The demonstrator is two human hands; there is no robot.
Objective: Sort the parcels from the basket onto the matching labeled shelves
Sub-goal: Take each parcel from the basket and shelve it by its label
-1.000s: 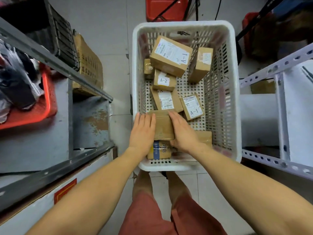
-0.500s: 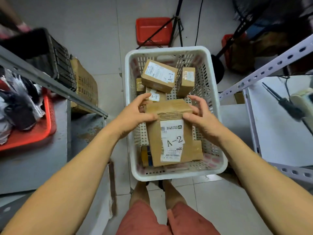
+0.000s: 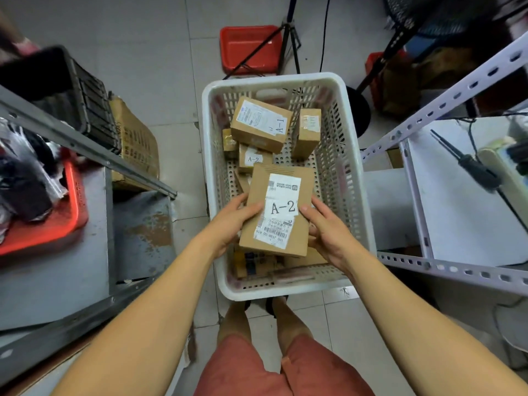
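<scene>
Biggest risk first: basket [image 3: 354,178] sits mid-frame on the floor, and the A-2 parcel [image 3: 278,210] is held above its lower half, so a slip drops it back onto the pile and forces a re-pick. Grip is edge-only: left hand [image 3: 228,224] has fingers curled under the left edge w/ thumb on top, right hand [image 3: 328,232] has fingers curled round the right edge, thumb touching the label; cardboard is smooth, so likely to slide if tilted. Next risk: misfiling, since no shelf labels are readable on the grey rack [image 3: 85,144] at left or the white rack [image 3: 457,270] at right. Smaller: another A-2 box [image 3: 253,158] and an A-1 box [image 3: 261,124] lie in the upper part of the basket, easy to mix up. Counts: 1 basket, 2 racks, 1 parcel in hand, approx 6 more visible in the basket, some half hidden.
</scene>
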